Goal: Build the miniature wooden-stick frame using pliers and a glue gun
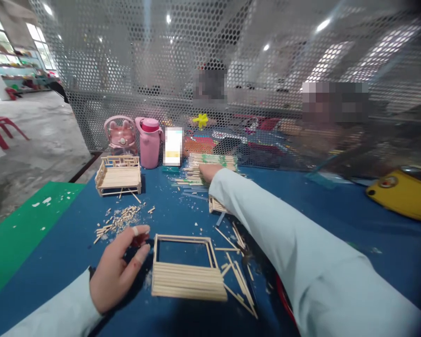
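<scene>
My left hand point(117, 269) rests over the blue table, left of a rectangular stick frame point(189, 283). Its thumb and forefinger are apart, with nothing between them; tape is wrapped on the fingers. Wooden sticks laid side by side fill the frame's near half, while blue table shows through its far half. Stretched far forward, my right hand point(210, 173) is at a pile of wooden sticks point(192, 175) beside green-banded bundles point(214, 160). Its fingertips are hidden among the sticks, so their grip is unclear. A small stick piece point(215, 205) is partly covered by my right sleeve.
A finished-looking miniature stick bench point(119, 175) stands at the back left, near a pink flask point(150, 145) and a lit phone point(173, 147). Short stick offcuts point(121, 220) and loose sticks point(240, 281) flank the frame. Perforated metal mesh point(161, 61) borders the table; a yellow object point(400, 192) sits right.
</scene>
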Motion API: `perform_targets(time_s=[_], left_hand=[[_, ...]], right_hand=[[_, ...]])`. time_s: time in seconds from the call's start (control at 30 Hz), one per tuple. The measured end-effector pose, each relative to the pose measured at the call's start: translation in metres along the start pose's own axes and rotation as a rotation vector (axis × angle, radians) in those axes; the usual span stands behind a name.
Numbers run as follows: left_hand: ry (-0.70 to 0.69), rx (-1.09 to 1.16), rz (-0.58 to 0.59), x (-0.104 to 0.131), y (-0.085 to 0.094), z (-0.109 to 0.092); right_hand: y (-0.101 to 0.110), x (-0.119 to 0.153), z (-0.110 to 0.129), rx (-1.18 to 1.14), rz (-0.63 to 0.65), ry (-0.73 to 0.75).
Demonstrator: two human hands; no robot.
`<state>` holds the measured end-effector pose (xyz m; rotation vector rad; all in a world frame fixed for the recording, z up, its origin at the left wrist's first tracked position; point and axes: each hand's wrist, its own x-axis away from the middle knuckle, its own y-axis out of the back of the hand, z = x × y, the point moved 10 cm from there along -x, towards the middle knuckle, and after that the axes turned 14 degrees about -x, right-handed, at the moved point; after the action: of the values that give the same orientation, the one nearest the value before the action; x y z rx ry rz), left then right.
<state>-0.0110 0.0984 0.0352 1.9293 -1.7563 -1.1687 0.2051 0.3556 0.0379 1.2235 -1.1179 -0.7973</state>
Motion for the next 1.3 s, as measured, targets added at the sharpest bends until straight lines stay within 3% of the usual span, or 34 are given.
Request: perform_targets(time_s=[0.23, 0.43, 0.53, 0.63, 0.7, 0.77, 0.83, 0.93, 1.07, 1.13, 1.2, 1.3], left_hand=[[-0.026, -0.029, 0.02, -0.003, 0.0, -0.004], [0.002, 0.005, 0.016, -0.006, -0.001, 0.003], [0.023, 0.117, -0.012, -0.005, 0.003, 0.011], [0.041, 0.292, -0.052, -0.004, 0.008, 0.011], [0.054, 0.405, -0.058, -0.005, 0.009, 0.0], [0.057, 0.543, -0.059, -0.008, 0.009, -0.019], [0.055, 0.663, -0.081, -0.013, 0.01, -0.04], [0.053, 0.71, -0.163, -0.023, 0.021, -0.057], [0.085, 0.814, -0.26, -0.039, 0.034, -0.053], [0.119, 0.944, -0.283, -0.045, 0.034, -0.05], [0.182, 1.117, -0.214, -0.046, 0.018, -0.055], [0.29, 1.198, 0.069, -0.031, -0.026, -0.079]], right_hand=[[0.023, 0.016, 0.014, -0.012, -0.087, 0.148], [0.042, 0.034, 0.04, -0.076, -0.175, 0.233], [0.052, 0.065, 0.071, -0.132, -0.245, 0.3], [0.057, 0.124, 0.111, -0.235, -0.323, 0.39], [0.051, 0.169, 0.138, -0.333, -0.319, 0.467], [0.046, 0.213, 0.16, -0.61, -0.271, 0.602], [0.036, 0.241, 0.167, -0.779, -0.208, 0.609], [0.016, 0.261, 0.154, -1.064, -0.127, 0.478], [-0.043, 0.274, 0.137, -1.405, 0.196, 0.229], [-0.065, 0.28, 0.136, -1.481, 0.269, 0.166], [-0.075, 0.28, 0.135, -1.577, 0.221, 0.137], [-0.081, 0.276, 0.143, -1.733, 0.119, 0.119]])
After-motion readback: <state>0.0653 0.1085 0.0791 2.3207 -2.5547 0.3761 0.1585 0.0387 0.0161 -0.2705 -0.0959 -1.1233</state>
